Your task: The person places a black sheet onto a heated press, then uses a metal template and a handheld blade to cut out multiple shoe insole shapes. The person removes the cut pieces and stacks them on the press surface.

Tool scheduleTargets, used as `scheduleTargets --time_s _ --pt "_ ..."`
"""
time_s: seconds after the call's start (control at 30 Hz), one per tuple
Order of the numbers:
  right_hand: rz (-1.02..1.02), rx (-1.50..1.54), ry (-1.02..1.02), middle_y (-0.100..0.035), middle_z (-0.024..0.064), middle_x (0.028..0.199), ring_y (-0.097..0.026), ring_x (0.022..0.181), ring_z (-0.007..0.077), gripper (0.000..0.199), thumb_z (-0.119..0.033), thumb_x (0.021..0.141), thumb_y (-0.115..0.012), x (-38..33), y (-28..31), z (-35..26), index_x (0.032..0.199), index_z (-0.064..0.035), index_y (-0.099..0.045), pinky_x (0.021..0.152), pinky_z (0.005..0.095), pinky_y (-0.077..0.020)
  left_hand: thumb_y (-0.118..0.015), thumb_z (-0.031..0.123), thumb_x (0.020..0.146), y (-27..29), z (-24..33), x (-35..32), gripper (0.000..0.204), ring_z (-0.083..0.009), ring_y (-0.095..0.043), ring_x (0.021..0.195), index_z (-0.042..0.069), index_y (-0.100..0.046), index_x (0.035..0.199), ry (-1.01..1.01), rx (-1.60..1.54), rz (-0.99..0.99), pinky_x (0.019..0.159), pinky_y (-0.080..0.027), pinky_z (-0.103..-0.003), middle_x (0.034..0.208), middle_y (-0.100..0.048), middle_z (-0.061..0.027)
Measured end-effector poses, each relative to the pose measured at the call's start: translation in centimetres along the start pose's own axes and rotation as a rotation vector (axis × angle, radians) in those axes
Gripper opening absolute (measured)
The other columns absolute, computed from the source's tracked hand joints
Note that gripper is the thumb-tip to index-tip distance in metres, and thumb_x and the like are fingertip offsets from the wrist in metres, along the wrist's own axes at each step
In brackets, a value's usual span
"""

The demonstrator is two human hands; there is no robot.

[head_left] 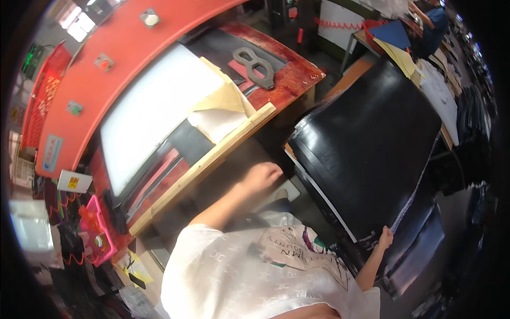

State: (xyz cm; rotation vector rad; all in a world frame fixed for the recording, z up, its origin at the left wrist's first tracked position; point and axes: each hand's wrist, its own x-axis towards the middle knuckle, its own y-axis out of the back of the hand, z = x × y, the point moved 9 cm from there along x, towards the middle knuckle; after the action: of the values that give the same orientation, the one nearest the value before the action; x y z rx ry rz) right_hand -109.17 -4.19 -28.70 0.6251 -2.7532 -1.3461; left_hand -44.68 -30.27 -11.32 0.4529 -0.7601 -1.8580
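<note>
My right hand [387, 237] is closed on the near corner of a glossy black sheet [366, 143], which looks like leather or plastic. The sheet lies on top of a stack to my right, and pale layers show along its left edge. My left hand [264, 176] is curled into a loose fist in front of my body, a little blurred, with nothing visible in it. It hovers between the wooden rail [207, 162] of the machine table and the black stack, touching neither.
A red machine beam [127, 58] with buttons arches over a white board [159, 106]. Brown paper [226, 101] and a figure-eight-shaped cutting die [254, 68] lie beside it. A pink basket [98, 228] stands at left. Another person [433, 29] works at the far right.
</note>
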Motion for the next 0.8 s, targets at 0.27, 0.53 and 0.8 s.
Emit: scheduleTargets --time_s 0.27,0.53,0.8 --pt "-0.056 -0.456 -0.032 -0.062 0.0292 0.117 -0.059 0.113 0.0401 0.07 -0.049 0.078 -0.071 -2.1 -0.3 -8.7 0.117 0.0082 -0.06 0.093 0.046 -0.0458 -0.065 0.011 0.089 -1.2 -1.8 5.0 0.011 -0.0238 -0.067 0.081 0.003 -0.07 0.094 -0.01 -0.149 -0.005 0.072 -0.053 -0.032 0.088 -0.068 -0.0113" --pt "-0.257 -0.023 -0.258 -0.063 0.0201 0.114 -0.06 0.107 0.0321 0.065 -0.033 0.076 -0.076 2.6 -3.4 -1.1 0.123 0.0074 -0.057 0.091 0.0369 -0.0459 -0.067 0.02 0.087 -7.1 -8.6 13.5 0.042 -0.0314 -0.06 0.101 -0.002 -0.056 0.121 0.126 -0.101 0.121 0.087 -0.049 -0.037 0.112 -0.062 -0.0193" --pt "-0.286 0.194 -0.067 -0.057 0.0183 0.125 -0.054 0.115 0.0274 0.063 -0.029 0.078 -0.078 1.2 -1.9 -1.3 0.124 0.0073 -0.054 0.098 0.036 -0.0424 -0.072 0.038 0.079 -11.4 -7.8 17.1 0.067 -0.0403 -0.052 0.111 -0.004 -0.044 0.123 0.461 0.267 0.205 0.094 -0.045 -0.047 0.121 -0.047 -0.0232"
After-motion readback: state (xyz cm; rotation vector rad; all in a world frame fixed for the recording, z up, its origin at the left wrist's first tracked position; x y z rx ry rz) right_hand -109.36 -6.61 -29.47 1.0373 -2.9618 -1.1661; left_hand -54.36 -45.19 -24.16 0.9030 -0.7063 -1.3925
